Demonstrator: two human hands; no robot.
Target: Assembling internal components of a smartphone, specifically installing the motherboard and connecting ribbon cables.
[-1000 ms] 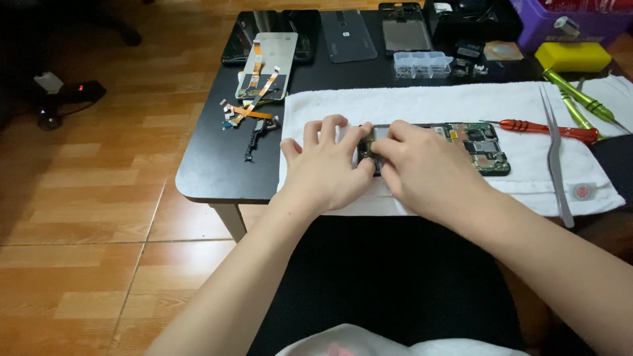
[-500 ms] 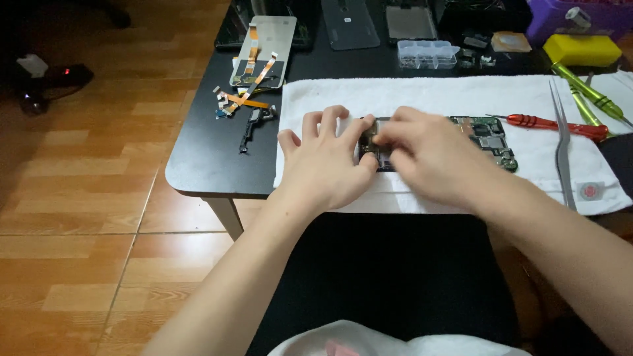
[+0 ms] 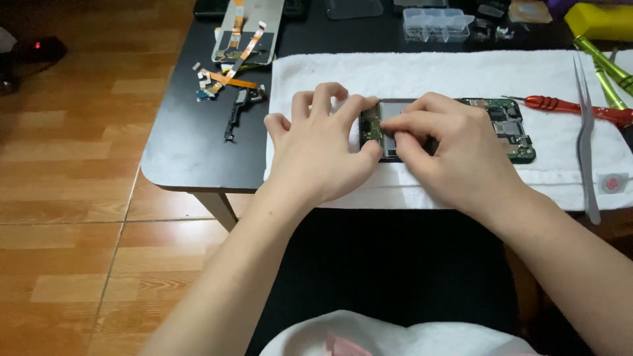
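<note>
An opened phone (image 3: 508, 125) with green circuit boards showing lies flat on a white towel (image 3: 435, 72) on a black table. My left hand (image 3: 323, 148) rests at the phone's left end, fingers spread, its thumb and fingertips pressing on the frame. My right hand (image 3: 448, 148) covers the phone's middle, with the fingers pinched together on something small inside the phone; what it pinches is hidden.
Red-handled screwdriver (image 3: 573, 109) and long metal tweezers (image 3: 583, 132) lie on the towel at right. Green-handled tools (image 3: 603, 66) and a yellow box (image 3: 600, 20) sit far right. Loose flex cables and small parts (image 3: 227, 72) lie left. A clear compartment box (image 3: 435, 23) stands behind. The table edge (image 3: 165, 178) drops to wood floor.
The view has tilted down and moved closer, so the table sits higher in the frame. Both hands stay on the phone, with the right fingers shifted slightly toward its left end.
</note>
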